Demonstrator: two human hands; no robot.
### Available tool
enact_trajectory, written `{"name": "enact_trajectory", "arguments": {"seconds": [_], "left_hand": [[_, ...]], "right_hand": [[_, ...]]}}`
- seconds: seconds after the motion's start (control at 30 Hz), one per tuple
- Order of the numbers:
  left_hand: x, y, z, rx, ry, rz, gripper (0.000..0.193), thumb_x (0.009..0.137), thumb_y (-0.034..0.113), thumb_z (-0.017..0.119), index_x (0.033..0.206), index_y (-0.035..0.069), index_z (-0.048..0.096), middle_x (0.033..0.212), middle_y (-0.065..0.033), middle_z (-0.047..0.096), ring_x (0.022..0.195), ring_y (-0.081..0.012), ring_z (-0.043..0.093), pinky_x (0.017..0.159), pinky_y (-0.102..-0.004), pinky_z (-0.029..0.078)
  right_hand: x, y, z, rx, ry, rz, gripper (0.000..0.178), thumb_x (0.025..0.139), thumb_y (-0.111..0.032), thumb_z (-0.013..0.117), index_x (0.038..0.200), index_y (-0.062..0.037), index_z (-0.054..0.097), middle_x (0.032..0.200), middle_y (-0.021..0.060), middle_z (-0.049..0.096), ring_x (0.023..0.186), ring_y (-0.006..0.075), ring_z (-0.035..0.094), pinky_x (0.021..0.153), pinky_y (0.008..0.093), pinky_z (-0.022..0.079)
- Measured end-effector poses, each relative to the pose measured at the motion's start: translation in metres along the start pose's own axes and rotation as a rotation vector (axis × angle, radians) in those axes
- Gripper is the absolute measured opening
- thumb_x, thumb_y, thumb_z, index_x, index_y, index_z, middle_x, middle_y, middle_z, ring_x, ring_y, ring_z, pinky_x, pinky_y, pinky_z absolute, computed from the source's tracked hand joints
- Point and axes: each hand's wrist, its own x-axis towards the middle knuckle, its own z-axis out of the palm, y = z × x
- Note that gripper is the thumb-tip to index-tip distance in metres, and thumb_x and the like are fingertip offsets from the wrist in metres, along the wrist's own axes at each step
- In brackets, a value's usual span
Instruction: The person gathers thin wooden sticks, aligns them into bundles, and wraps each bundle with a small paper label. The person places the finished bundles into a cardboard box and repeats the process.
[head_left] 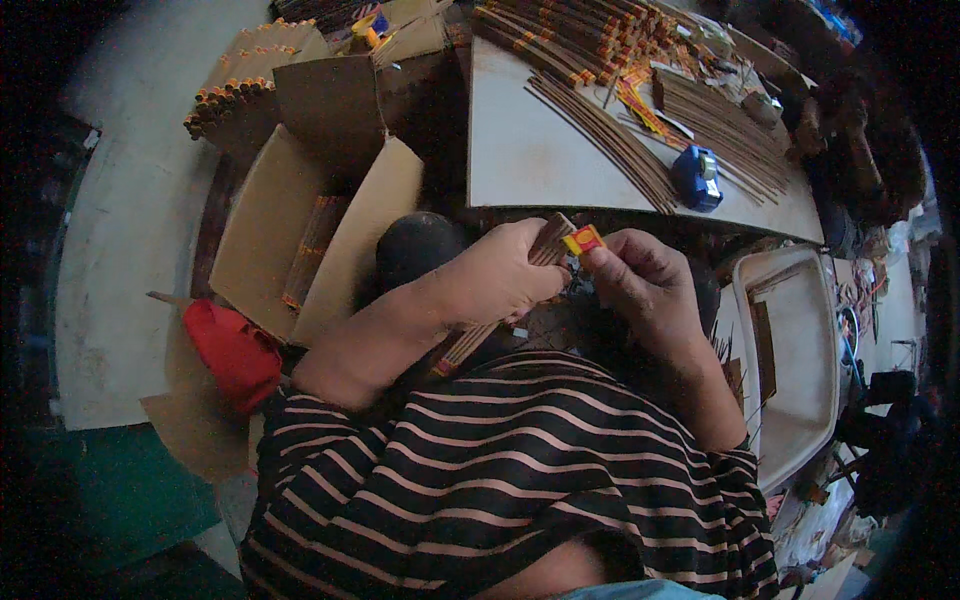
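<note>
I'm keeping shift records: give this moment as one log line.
left hand: gripping stick bundle | right hand: pinching red-yellow label beside bundle's upper end | open carton: on left

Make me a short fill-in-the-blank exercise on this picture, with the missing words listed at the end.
1. The left hand grips a bundle of brown sticks, while the right hand pinches a small label coloured yellow and ____.
2. The open cardboard box stands on the person's ____ side.
3. The white tub is on the person's ____ side.
4. The person's dark top is patterned with pale ____.

Missing words: red; left; right; stripes.
</note>
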Motion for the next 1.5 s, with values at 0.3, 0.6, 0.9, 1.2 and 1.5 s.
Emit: {"name": "enact_trajectory", "arguments": {"seconds": [0.3, 0.6, 0.9, 1.2, 1.5], "left_hand": [[0.006, -0.01, 0.014, 0.013, 0.019, -0.016, 0.023, 0.076, 0.007, 0.053, 0.098, 0.002, 0.047, 0.063, 0.0016, 0.046, 0.046, -0.0051, 0.041, 0.04, -0.0203, 0.033], [0.009, -0.014, 0.017, 0.044, 0.026, -0.029, 0.024, 0.076, 0.008, 0.055, 0.097, 0.001, 0.047, 0.066, -0.0011, 0.049, 0.05, -0.006, 0.043, 0.043, -0.0212, 0.036], [0.009, -0.016, 0.02, 0.064, 0.023, 0.02, 0.022, 0.078, 0.008, 0.052, 0.098, 0.005, 0.045, 0.06, 0.0029, 0.043, 0.043, -0.004, 0.038, 0.037, -0.0196, 0.031], [0.005, -0.025, 0.014, -0.16, -0.135, 0.123, 0.037, 0.093, 0.039, 0.033, 0.098, 0.004, 0.047, 0.063, 0.0007, 0.044, 0.049, -0.0033, 0.039, 0.042, -0.0159, 0.032], [0.004, -0.023, 0.016, -0.161, -0.123, 0.115, 0.038, 0.094, 0.039, 0.027, 0.09, 0.006, 0.047, 0.06, 0.0008, 0.044, 0.045, -0.0035, 0.039, 0.04, -0.0148, 0.033]], "right_hand": [[0.0, -0.005, -0.002, -0.178, -0.055, 0.061, 0.021, 0.083, -0.02, 0.06, 0.083, 0.001, 0.06, 0.067, 0.0008, 0.057, 0.062, 0.005, 0.047, 0.054, 0.0214, 0.041], [0.006, -0.001, -0.007, -0.23, -0.063, 0.088, 0.022, 0.08, -0.021, 0.064, 0.077, 0.0002, 0.062, 0.06, -0.0026, 0.052, 0.054, 0.0045, 0.044, 0.047, 0.0184, 0.035], [0.006, -0.004, -0.005, -0.2, -0.046, 0.105, 0.023, 0.08, -0.021, 0.064, 0.075, 0.0005, 0.062, 0.061, 0.0003, 0.055, 0.056, 0.0055, 0.047, 0.049, 0.02, 0.038], [0.006, -0.005, -0.011, -0.223, -0.107, 0.102, 0.027, 0.081, -0.027, 0.063, 0.074, -0.0011, 0.059, 0.058, -0.0008, 0.052, 0.052, 0.0055, 0.045, 0.045, 0.0185, 0.034], [0.005, -0.011, -0.012, -0.141, -0.139, 0.151, 0.027, 0.081, -0.028, 0.063, 0.07, -0.004, 0.057, 0.055, -0.0021, 0.05, 0.047, 0.0043, 0.043, 0.042, 0.018, 0.031]]}}
